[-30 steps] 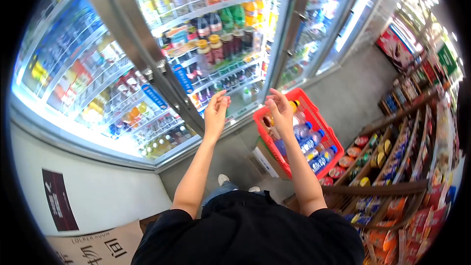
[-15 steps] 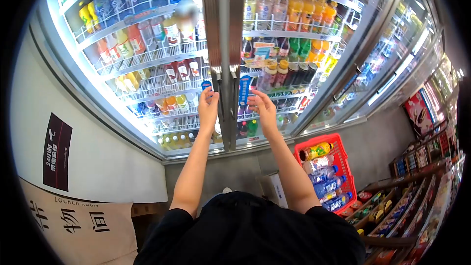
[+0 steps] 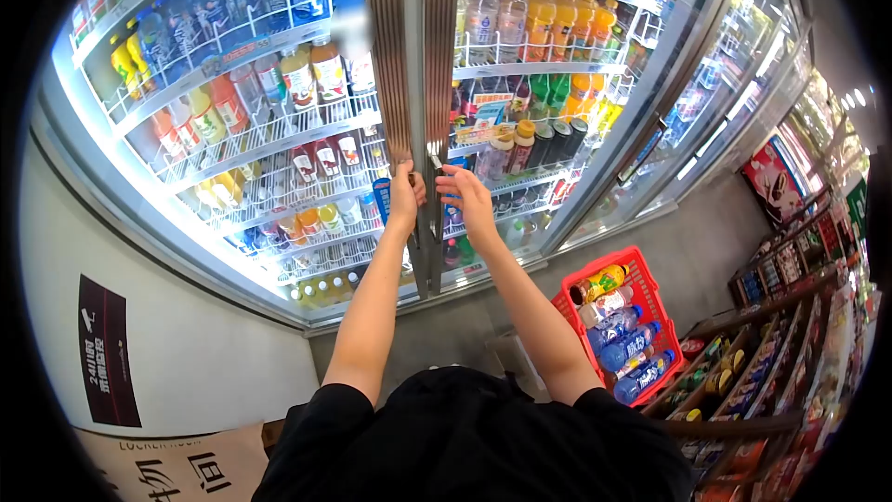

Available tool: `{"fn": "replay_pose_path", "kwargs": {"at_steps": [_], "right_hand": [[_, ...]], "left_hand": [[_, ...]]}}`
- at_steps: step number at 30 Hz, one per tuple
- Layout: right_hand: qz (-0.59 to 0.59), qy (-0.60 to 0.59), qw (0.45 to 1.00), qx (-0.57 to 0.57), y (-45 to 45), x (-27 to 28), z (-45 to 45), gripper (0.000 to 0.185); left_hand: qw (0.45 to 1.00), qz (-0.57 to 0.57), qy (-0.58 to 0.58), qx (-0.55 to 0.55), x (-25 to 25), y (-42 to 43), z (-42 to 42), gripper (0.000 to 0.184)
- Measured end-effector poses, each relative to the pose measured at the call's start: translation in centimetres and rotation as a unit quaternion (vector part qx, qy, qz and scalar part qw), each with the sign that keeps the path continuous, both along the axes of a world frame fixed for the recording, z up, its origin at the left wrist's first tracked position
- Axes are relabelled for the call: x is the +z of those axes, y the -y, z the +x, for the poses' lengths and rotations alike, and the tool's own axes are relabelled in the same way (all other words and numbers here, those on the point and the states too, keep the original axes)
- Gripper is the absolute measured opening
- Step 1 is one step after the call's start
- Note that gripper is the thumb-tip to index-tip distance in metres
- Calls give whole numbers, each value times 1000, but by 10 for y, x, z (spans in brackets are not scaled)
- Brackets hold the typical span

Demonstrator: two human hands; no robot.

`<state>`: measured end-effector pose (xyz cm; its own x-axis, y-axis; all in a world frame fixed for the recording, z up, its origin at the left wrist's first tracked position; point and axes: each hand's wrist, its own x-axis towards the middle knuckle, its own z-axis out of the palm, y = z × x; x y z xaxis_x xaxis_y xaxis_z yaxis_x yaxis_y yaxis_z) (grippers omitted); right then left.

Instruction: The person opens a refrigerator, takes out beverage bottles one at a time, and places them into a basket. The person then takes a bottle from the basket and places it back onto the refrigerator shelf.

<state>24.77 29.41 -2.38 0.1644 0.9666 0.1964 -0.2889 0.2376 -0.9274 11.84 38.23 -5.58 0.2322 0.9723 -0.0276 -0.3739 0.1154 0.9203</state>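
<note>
Two glass cooler doors meet at a brown ribbed frame in front of me. My left hand [image 3: 406, 197] is wrapped around the left door handle [image 3: 413, 229] by the centre seam. Close to the right door handle [image 3: 434, 153] is my right hand [image 3: 467, 199], its fingers apart and slightly bent, with nothing in them. The fingertips are near that handle; whether they touch it I cannot tell. A blue label [image 3: 382, 197] on the left door shows beside my left hand. Behind the glass stand rows of bottled drinks [image 3: 567, 23] on white wire shelves.
A red basket [image 3: 560, 297] with several bottles stands on the grey floor to my right. Beyond it is a rack of packaged goods [image 3: 757, 381]. A white wall panel with a dark sign [image 3: 108, 353] is on the left. More cooler doors [image 3: 715, 112] continue rightward.
My left hand has closed around the left door handle. My right hand has moved left toward the right door handle. The view has shifted slightly.
</note>
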Motion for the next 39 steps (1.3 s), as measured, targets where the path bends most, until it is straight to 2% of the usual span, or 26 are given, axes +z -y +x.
{"fn": "replay_pose_path", "kwargs": {"at_steps": [3, 6, 9, 11, 17, 20, 23, 25, 29, 35, 37, 39], "right_hand": [[-4, 21, 1000, 3, 4, -4, -1, 42], [-9, 29, 999, 8, 16, -3, -8, 41], [-14, 29, 999, 20, 40, -4, -18, 40], [-1, 33, 999, 33, 53, -6, -21, 39], [-34, 5, 998, 60, 99, -1, 4, 43], [-57, -3, 996, 65, 100, 2, 16, 43], [-52, -7, 996, 67, 98, 1, 21, 42], [-20, -2, 998, 66, 101, 3, 23, 41], [-14, 9, 998, 68, 113, 8, 28, 41], [3, 18, 994, 105, 154, 18, 29, 42], [8, 25, 993, 115, 167, 21, 28, 41], [13, 25, 992, 123, 178, 19, 25, 41]], "left_hand": [[999, 4, -34, -17, 0, -2, -3, 57], [999, 10, -37, 20, -8, -6, 2, 56], [1000, 4, -31, -1, -9, -5, -4, 50], [998, -12, -18, 51, -7, -1, 2, 42], [992, -23, -68, 106, 1, 9, 8, 52], [987, -33, -92, 128, 16, 36, 14, 55], [982, -15, -98, 161, 3, 64, 12, 56], [992, -7, -53, 116, -3, 85, 5, 49], [996, -11, -51, 78, -7, 129, -7, 54], [991, -16, -56, 120, 8, 212, -17, 54], [977, -26, -85, 195, 9, 241, -19, 52], [974, -23, -95, 204, 5, 271, -29, 54]]}}
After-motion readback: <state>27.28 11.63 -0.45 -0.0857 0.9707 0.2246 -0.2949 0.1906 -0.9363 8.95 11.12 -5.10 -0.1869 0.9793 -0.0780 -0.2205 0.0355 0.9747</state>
